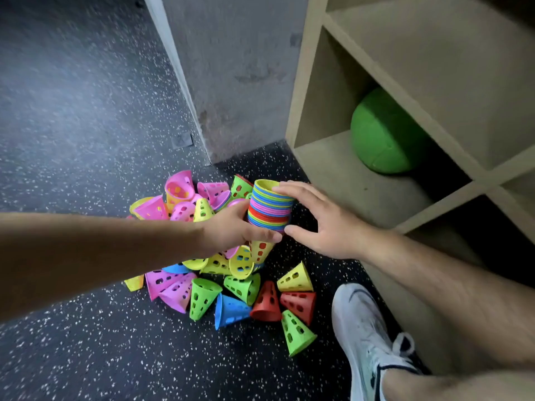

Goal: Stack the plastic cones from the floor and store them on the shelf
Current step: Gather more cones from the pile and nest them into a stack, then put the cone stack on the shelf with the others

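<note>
A stack of nested plastic cones [270, 205], its rims striped yellow, blue, green, pink and red, is held above the floor, wide end up. My left hand [240, 227] grips the stack low on its left side. My right hand [315, 218] has straight spread fingers; the fingertips touch the stack's top rim and the thumb lies near its base. Below lies a pile of loose cones [225, 273], pink, yellow, green, blue and red, scattered on the dark speckled floor. The beige shelf [347, 175] stands just to the right.
A green ball [385, 134] sits in the shelf's lower compartment. My white shoe [367, 337] rests on the floor by the shelf's foot. A grey wall corner [231, 82] stands behind the pile. Speckled floor stretches to the left.
</note>
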The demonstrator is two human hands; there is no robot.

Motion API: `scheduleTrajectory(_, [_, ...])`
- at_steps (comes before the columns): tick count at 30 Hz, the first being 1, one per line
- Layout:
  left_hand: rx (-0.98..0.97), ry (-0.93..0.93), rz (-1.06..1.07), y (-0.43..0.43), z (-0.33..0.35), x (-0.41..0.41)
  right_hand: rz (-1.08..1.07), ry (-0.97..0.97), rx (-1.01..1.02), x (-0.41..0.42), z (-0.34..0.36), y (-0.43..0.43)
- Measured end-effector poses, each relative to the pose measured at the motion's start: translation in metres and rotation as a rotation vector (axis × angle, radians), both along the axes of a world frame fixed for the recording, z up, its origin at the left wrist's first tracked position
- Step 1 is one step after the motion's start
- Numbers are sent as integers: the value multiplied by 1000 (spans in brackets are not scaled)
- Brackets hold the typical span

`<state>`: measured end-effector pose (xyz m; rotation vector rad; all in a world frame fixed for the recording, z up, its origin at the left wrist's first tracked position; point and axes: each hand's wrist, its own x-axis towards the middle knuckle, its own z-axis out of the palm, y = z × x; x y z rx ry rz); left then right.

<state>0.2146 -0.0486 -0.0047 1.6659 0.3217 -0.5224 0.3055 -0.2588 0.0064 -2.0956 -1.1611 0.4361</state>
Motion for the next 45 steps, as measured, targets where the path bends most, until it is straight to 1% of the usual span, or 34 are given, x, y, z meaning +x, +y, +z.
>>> scheduleTrajectory(3, [17, -86, 13, -1, 46, 5, -14, -49, 52, 9, 36, 4])
scheduleTrajectory(7, [15, -227, 103, -4, 115, 4, -39, -101, 148, 15, 99, 9])
scheduleTrajectory(11, [-1, -351, 231, -11, 187, -9, -31, -153, 324, 1, 174, 9])
scheduleTrajectory(15, [-37, -478, 316, -21, 251, -34, -59, -235, 426, -20, 250, 2])
scheduleTrajectory(20, [-65, -633, 398, -39, 323, -63, -88, -327, 516, -48, 324, -16])
scheduleTrajectory(23, [-8, -710, 387, -52, 367, -81, -161, -436, 510, -66, 367, -33])
scheduleTrajectory(26, [76, -808, 369, -62, 414, -90, -250, -587, 511, -76, 406, -53])
scheduleTrajectory(29, [120, -878, 353, -73, 454, -87, -310, -655, 449, -75, 439, -68])
scheduleTrajectory(34, [154, -984, 322, -112, 528, -54, -597, -736, 477, -62, 496, -95])
scheduleTrajectory(36, [131, -1019, 311, -128, 554, -34, -738, -718, 388, -51, 519, -108])
scheduleTrajectory(39, [112, -1075, 279, -154, 583, 1, -866, -549, 306, -36, 545, -136])
scheduleTrajectory(42, [88, -1109, 236, -188, 596, 36, -877, -304, 189, -31, 555, -164])
scheduleTrajectory(44, [120, -1109, 209, -212, 596, 56, -898, -234, 138, -26, 553, -177])
scheduleTrajectory(45, [137, -1100, 190, -222, 592, 67, -924, -233, 97, -21, 548, -183])
